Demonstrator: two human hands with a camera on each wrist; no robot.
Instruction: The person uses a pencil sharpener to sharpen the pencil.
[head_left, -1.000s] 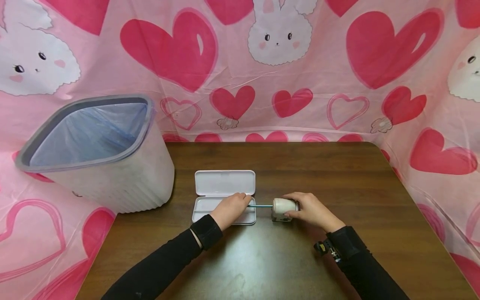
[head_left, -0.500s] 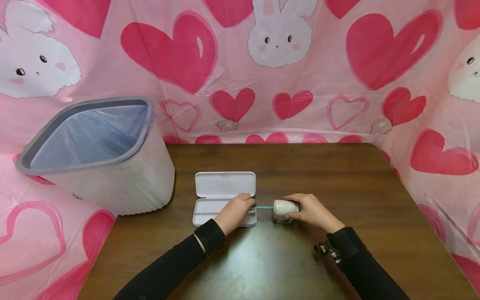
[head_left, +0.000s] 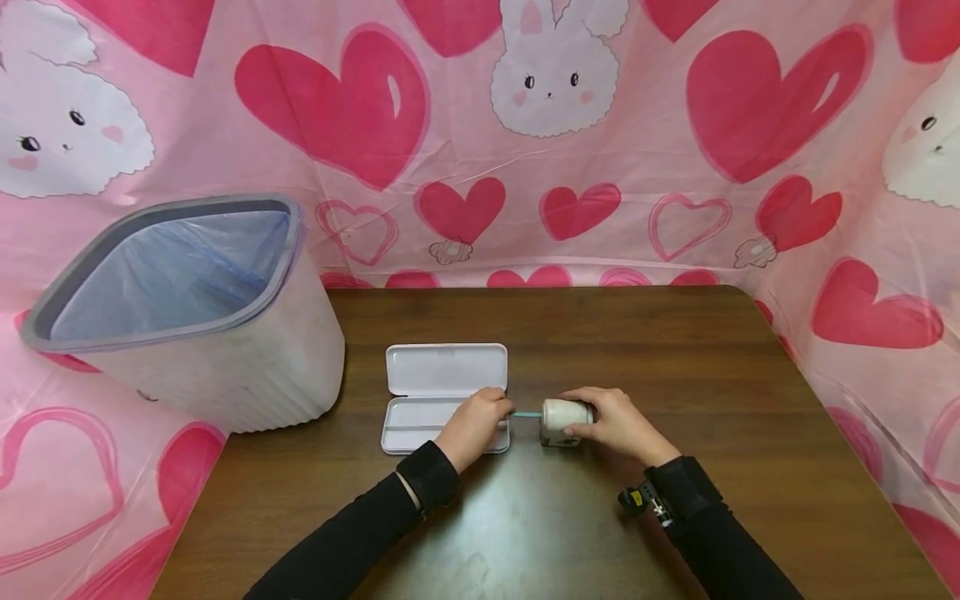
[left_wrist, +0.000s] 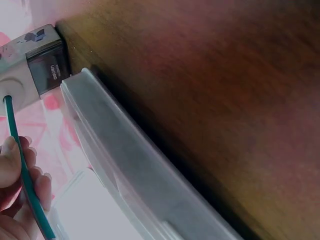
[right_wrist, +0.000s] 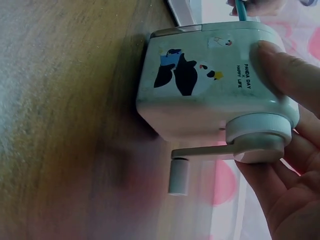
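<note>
A cream hand-crank pencil sharpener [head_left: 562, 422] stands on the table, held by my right hand [head_left: 618, 423], thumb on its near side. Panda prints mark its side [right_wrist: 200, 75] in the right wrist view, and its crank handle [right_wrist: 179, 176] hangs free, untouched. My left hand [head_left: 472, 427] pinches a teal pencil [head_left: 527, 414], whose front end is inside the sharpener's hole. In the left wrist view the pencil [left_wrist: 25, 175] runs between thumb and fingers into the round opening; its tip is hidden. Beneath my left hand lies an open white pencil case [head_left: 408, 414].
A white trash bin [head_left: 292, 367] with a grey rim and a blue liner stands at the table's left. The brown wooden table [head_left: 637, 333] extends behind and right of the hands. A pink heart-print cloth [head_left: 480, 133] hangs behind it.
My left hand has shifted slightly right toward the sharpener, and less of the pencil shows between them. The right hand keeps holding the sharpener in place.
</note>
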